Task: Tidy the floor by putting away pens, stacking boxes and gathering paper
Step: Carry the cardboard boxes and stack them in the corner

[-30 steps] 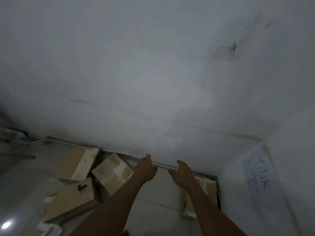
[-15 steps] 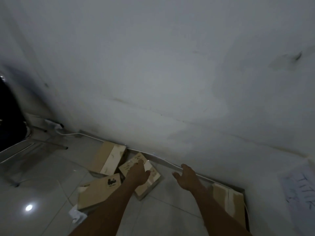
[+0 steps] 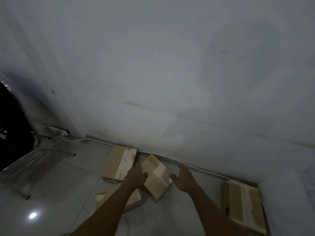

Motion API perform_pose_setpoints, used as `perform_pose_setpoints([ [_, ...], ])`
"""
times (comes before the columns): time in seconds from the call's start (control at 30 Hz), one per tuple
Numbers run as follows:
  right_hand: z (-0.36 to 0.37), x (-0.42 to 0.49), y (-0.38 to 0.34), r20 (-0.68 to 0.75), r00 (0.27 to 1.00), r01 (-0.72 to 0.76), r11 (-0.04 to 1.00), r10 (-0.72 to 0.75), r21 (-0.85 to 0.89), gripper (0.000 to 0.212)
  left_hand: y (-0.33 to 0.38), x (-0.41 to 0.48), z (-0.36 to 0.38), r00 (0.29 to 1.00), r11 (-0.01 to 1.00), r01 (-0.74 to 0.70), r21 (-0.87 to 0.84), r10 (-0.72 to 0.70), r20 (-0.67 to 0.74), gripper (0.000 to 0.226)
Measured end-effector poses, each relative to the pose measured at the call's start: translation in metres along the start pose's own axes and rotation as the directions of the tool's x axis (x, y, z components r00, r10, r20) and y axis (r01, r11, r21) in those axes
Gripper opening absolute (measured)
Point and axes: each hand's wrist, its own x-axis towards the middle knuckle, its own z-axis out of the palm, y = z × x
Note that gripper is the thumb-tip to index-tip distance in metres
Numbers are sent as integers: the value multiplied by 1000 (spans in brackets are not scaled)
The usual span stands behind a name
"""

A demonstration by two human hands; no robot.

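Observation:
Several cardboard boxes lie on the tiled floor along the wall. The middle box, taped and with handwriting on top, sits askew between my hands. My left hand grips its left edge, thumb on top. My right hand is at its right side with fingers fairly straight and the thumb touching the edge. Another box lies against the wall to the left. A box with a printed logo lies partly under my left forearm. A fourth box lies in the right corner. No pens or paper are visible.
A black chair with metal legs stands at the left. A power strip and white cable lie by the wall, and another cable loops over the tiles. The white wall rises right behind the boxes.
The view swung left and down. Both hands moved from the foot of the wall onto the handwritten box, the left one reaching it first and the right one closing in on its other side.

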Motion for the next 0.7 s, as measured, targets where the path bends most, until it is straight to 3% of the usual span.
perform_pose_setpoints([
  [0.33, -15, 37, -27, -4, 994, 105, 992, -106, -65, 70, 8, 26, -30, 997, 999, -40, 35, 42, -62, 60],
  [0.7, -16, 110, -35, 47, 997, 67, 996, -64, -62, 72, 14, 72, -37, 999, 991, 17, -131, -22, -34, 62],
])
